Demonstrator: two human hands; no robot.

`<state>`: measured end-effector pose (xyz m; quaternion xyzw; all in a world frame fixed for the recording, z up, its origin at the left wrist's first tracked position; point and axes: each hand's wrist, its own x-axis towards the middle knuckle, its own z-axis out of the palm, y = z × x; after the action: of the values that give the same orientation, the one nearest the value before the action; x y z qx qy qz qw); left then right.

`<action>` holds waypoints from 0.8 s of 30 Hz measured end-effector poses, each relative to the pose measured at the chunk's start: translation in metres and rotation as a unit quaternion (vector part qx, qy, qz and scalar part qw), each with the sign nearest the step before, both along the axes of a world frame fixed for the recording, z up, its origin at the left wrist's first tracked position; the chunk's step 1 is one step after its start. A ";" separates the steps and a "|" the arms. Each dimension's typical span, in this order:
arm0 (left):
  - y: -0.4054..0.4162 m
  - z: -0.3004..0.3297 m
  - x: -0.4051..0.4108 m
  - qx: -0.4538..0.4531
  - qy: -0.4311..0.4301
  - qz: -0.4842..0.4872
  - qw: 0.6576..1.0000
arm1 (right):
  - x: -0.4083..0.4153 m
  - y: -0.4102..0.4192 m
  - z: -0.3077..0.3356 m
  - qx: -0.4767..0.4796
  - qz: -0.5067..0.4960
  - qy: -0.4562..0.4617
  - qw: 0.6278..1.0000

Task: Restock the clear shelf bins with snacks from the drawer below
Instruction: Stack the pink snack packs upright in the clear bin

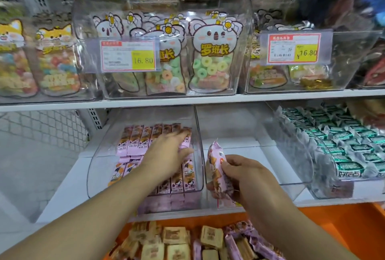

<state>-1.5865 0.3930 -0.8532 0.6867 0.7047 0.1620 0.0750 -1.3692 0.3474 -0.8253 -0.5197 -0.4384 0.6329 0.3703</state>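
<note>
A clear shelf bin [199, 134] on the lower shelf holds rows of pink snack packets [135, 141] standing on end. My left hand [168, 155] reaches into this bin, its fingers spread over the packets at the right end of the back row. My right hand [239, 174] is just right of the bin's wall and grips a small bunch of the same pink snack packets [215, 168]. Below the shelf, the open orange drawer [325, 220] contains loose beige and purple snack packets [187, 243].
Right of the pink bin stands a clear bin [291, 180] with nothing visible in it, then a bin of green-and-white wrapped candies [341, 147]. The upper shelf carries clear bins of koala-shaped gummy bags [212, 55] with price tags [128, 55]. A white shelf edge [187, 101] runs between the two levels.
</note>
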 end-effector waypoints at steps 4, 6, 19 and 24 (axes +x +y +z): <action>0.017 -0.012 -0.003 -0.008 0.106 -0.003 0.994 | -0.001 0.003 -0.001 0.005 0.012 -0.017 1.000; 0.021 -0.017 -0.003 -0.008 0.145 -0.006 0.989 | -0.001 0.003 0.000 0.007 0.013 -0.023 1.000; 0.022 -0.026 -0.010 -0.025 0.111 0.018 0.993 | -0.003 0.006 -0.010 -0.032 -0.023 0.064 0.997; 0.009 -0.020 -0.013 -0.003 0.086 0.013 0.996 | -0.003 0.006 -0.012 -0.038 -0.019 0.097 0.994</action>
<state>-1.5997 0.4021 -0.8731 0.6886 0.7179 0.1010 0.0144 -1.3723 0.3532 -0.8369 -0.4779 -0.3659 0.6897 0.4026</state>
